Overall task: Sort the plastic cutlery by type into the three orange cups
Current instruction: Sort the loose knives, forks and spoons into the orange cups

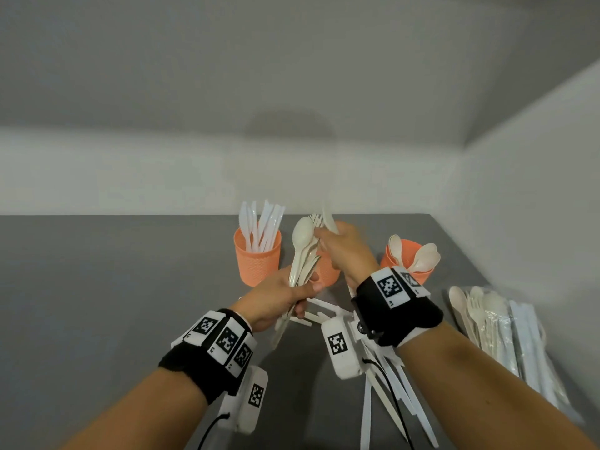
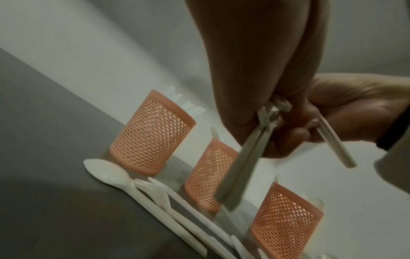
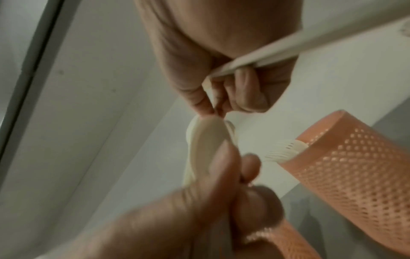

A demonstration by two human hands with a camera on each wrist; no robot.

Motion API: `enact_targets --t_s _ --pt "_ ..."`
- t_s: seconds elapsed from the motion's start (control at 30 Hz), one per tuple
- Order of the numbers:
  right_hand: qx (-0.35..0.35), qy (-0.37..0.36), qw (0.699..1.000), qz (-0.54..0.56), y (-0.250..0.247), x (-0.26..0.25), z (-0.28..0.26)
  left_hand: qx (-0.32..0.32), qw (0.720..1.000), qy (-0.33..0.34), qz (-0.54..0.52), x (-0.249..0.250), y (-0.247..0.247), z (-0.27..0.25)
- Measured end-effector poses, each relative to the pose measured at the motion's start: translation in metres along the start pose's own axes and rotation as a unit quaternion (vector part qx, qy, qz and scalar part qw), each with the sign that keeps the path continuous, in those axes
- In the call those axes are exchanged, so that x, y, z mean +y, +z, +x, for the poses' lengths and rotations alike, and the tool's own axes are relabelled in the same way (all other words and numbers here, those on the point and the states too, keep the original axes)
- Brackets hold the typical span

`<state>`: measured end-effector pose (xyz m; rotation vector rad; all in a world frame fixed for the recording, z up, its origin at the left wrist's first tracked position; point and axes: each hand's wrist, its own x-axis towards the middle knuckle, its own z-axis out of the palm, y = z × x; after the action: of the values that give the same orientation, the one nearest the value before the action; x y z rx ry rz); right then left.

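Three orange mesh cups stand in a row at the back of the grey table. The left cup (image 1: 257, 258) (image 2: 153, 133) holds white knives, the middle cup (image 1: 328, 271) (image 3: 355, 175) holds forks, and the right cup (image 1: 406, 258) (image 2: 286, 220) holds cream spoons. In front of the middle cup my left hand (image 1: 305, 287) grips a bundle of cream spoons (image 1: 302, 251) (image 3: 206, 138) by the handles. My right hand (image 1: 324, 237) (image 3: 217, 108) holds one cream utensil (image 3: 288, 45) in curled fingers and pinches at the top of the bundle. That utensil's head is blurred.
Loose cutlery (image 2: 106, 171) lies on the table (image 1: 97, 287) below my hands, with white knives (image 1: 399, 394) near the front. A heap of cutlery in clear wrapping (image 1: 493, 323) sits at the right by the side wall. A wall stands close behind the cups.
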<state>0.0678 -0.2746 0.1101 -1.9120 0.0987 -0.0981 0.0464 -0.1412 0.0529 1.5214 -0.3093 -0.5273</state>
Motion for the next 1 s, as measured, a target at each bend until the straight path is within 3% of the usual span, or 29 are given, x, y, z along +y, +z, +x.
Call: enact_targets --t_s 0.17,0.33,0.53,0.73,0.9,1.0 --pt "0.085 -0.034 0.991 0.101 -0.023 -0.007 0.027 0.003 1.000 -0.012 0.009 -0.003 -0.004 -0.003" --pt "0.142 -0.048 0.949 0.277 -0.043 -0.008 0.051 0.052 0.998 -0.028 -0.009 -0.007 -0.014 -0.004" --pt "0.202 -0.085 0.956 0.194 -0.022 0.016 0.077 0.064 0.995 -0.034 -0.062 0.000 -0.015 -0.003" --pt "0.075 -0.061 0.992 0.083 -0.007 0.036 0.081 0.062 0.994 -0.023 -0.083 0.010 -0.015 0.001" --pt "0.114 -0.150 0.981 0.045 -0.009 0.010 0.055 0.077 0.992 0.007 -0.102 0.019 -0.015 0.007" --pt "-0.074 -0.076 0.991 0.076 -0.006 -0.010 0.019 0.077 0.993 0.045 -0.073 0.025 -0.006 0.014"
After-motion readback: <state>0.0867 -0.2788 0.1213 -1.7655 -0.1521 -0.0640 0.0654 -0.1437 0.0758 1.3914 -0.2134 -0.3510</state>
